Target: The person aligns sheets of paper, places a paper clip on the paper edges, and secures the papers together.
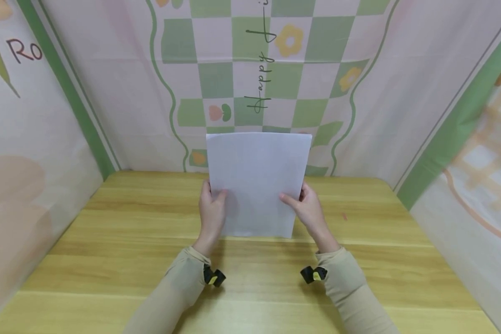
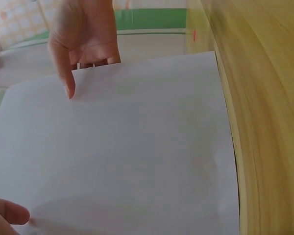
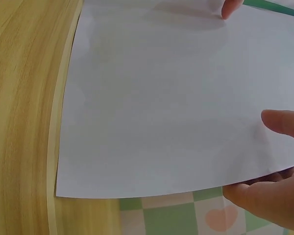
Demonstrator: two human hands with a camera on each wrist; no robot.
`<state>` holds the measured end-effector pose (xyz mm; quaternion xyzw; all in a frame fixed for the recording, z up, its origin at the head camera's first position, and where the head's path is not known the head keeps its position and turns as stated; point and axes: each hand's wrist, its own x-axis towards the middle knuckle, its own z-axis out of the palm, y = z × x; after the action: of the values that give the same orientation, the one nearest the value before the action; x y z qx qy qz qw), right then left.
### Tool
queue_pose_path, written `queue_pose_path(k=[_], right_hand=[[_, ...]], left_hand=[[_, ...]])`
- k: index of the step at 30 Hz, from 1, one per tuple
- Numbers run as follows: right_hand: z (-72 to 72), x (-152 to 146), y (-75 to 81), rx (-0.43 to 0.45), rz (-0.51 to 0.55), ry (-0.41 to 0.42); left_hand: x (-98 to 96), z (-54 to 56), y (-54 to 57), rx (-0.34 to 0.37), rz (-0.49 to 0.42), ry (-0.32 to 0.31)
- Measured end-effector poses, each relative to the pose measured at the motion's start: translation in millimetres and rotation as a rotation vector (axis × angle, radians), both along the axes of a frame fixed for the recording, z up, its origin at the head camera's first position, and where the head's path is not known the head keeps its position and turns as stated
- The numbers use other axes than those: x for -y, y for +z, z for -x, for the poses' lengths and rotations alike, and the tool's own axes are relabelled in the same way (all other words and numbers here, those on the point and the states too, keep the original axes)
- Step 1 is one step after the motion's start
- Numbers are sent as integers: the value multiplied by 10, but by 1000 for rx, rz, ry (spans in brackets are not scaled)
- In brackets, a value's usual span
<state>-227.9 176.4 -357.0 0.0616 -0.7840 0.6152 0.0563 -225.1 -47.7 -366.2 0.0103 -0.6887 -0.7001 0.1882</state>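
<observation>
A blank white sheet of paper (image 1: 256,181) is held up in front of me, its lower edge near the table. My left hand (image 1: 213,211) grips its left side, thumb on the near face and fingers behind. On the right side my right hand (image 1: 311,211) pinches it the same way. In the left wrist view the paper (image 2: 132,147) fills most of the picture, with the right hand (image 2: 83,34) at its far edge. The right wrist view shows the paper (image 3: 176,98) slightly bowed, the right hand (image 3: 274,191) at its edge. Most fingers are hidden behind it.
A wood-grain table (image 1: 129,250) lies beneath. Behind it hangs a green-and-white checked cloth (image 1: 221,79) with printed writing; patterned cloths also stand at both sides. A small reddish mark (image 1: 344,216) shows on the table right of the hand. Black devices (image 1: 214,277) sit on both wrists.
</observation>
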Motion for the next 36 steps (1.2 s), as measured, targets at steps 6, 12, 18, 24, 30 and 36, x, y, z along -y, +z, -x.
queue_pose_path(k=[6, 12, 18, 24, 30, 36], right_hand=[[10, -32, -15, 52, -34, 36], [35, -49, -62, 86, -86, 44], [41, -56, -80, 110, -124, 58], [50, -60, -96, 132, -161, 50], [44, -54, -85, 132, -169, 53], [27, -41, -62, 128, -162, 50]], left_hand=[[2, 16, -29, 16, 16, 2], [3, 37, -59, 16, 25, 10], [1, 57, -82, 20, 48, 30], [-3, 55, -88, 36, 44, 24], [-10, 56, -96, 30, 57, 30], [-12, 46, -80, 18, 54, 23]])
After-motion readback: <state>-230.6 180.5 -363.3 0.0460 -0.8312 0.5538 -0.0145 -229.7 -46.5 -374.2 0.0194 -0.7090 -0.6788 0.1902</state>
